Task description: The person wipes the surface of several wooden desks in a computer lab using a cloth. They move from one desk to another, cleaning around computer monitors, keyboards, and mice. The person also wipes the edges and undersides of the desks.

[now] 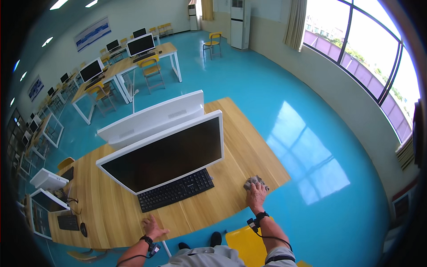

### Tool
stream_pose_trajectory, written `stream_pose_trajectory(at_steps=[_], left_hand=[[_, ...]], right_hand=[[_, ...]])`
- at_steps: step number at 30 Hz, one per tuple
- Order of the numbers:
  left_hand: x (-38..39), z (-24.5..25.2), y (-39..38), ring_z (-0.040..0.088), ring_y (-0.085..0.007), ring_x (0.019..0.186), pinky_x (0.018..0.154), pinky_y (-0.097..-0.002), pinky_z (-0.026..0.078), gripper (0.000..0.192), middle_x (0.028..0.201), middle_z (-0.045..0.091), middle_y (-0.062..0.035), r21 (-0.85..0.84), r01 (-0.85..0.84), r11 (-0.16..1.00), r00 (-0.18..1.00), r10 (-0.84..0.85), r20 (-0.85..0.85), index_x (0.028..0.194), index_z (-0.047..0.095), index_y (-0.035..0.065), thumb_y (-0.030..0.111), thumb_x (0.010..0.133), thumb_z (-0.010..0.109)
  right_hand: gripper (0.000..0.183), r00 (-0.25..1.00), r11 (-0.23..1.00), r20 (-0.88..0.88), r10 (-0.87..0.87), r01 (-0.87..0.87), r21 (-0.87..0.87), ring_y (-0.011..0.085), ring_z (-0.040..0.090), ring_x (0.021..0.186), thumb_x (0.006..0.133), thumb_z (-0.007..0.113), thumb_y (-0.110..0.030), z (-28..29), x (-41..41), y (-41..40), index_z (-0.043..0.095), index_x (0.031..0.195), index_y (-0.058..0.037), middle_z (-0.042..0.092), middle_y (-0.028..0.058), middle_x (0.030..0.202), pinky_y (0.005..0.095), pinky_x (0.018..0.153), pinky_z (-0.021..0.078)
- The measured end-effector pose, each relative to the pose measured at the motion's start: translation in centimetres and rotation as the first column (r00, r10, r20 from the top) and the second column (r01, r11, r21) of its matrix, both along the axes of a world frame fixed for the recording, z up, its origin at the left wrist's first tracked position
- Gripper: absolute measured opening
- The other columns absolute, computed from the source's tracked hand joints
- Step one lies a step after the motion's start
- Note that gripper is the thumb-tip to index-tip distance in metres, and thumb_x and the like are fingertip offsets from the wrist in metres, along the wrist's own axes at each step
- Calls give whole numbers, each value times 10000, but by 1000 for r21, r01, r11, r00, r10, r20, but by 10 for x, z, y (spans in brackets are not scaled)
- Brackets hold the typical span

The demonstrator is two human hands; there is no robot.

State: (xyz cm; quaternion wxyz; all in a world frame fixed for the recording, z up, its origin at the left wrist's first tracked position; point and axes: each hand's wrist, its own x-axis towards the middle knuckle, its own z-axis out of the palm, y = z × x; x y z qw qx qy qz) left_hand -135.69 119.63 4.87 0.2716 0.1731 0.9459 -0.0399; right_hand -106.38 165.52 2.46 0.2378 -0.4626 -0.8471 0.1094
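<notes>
My right hand (pixel 256 195) presses a crumpled grey-brown cloth (pixel 255 183) on the wooden tabletop (pixel 233 160), close to the desk's right front corner. My left hand (pixel 155 227) rests at the front edge of the desk with its fingers spread and nothing in it. Between and beyond the hands lies a black keyboard (pixel 176 190), in front of a white-framed monitor (pixel 163 150) with a dark screen. A second white monitor (pixel 156 116) stands behind it, back towards me. Each wrist wears a black strap with a small cabled device.
A yellow chair (pixel 247 243) stands below my right forearm. On the desk's left are another monitor (pixel 50 200), a keyboard (pixel 68 222), a black mouse (pixel 83 229) and loose cables. More desks with monitors and yellow chairs stand beyond; windows line the right wall.
</notes>
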Motion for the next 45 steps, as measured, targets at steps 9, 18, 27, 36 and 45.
stream_pose_trajectory(at_steps=[9,18,27,36,45], left_hand=[[-1,1,1,206,-590,1507,1174,-598,374,1474,1595,193,-421,-9,25,1000,1000,-25,15,1660,89,60,663,605,924],[6,2,-10,278,-582,1466,1158,-622,363,1390,1569,243,-425,73,74,995,994,-67,-88,1634,175,35,626,624,925],[20,10,-4,245,-575,1493,1193,-612,317,1241,1569,241,-442,164,117,979,990,-101,-102,1612,240,-8,518,707,908],[52,15,46,257,-515,1507,1226,-552,284,896,1583,303,-368,393,577,716,805,-580,-125,1549,429,20,363,836,849],[73,18,117,241,-551,1496,1223,-587,271,1031,1584,278,-380,267,571,776,821,-551,-151,1583,368,27,408,778,888]], right_hand=[[519,995,995,48,92,-91,-32,385,517,1290,806,764,-226,-4,-2,-72,670,1297,-87,599,165,1380,513,1057,419],[567,967,965,69,245,-237,-116,379,472,1339,809,736,-238,11,-27,-165,641,1342,-71,551,165,1416,538,1108,388],[498,890,883,38,455,-445,-148,373,484,1313,821,734,-157,24,-51,-244,645,1303,-73,551,152,1367,506,1092,409],[449,889,879,-29,457,-457,-134,361,519,1280,844,710,-133,26,-34,-220,653,1287,-87,569,136,1362,483,1086,422],[439,991,992,-47,126,-125,31,357,557,1218,823,717,-148,15,18,-80,662,1254,-92,608,139,1297,491,1035,445]])
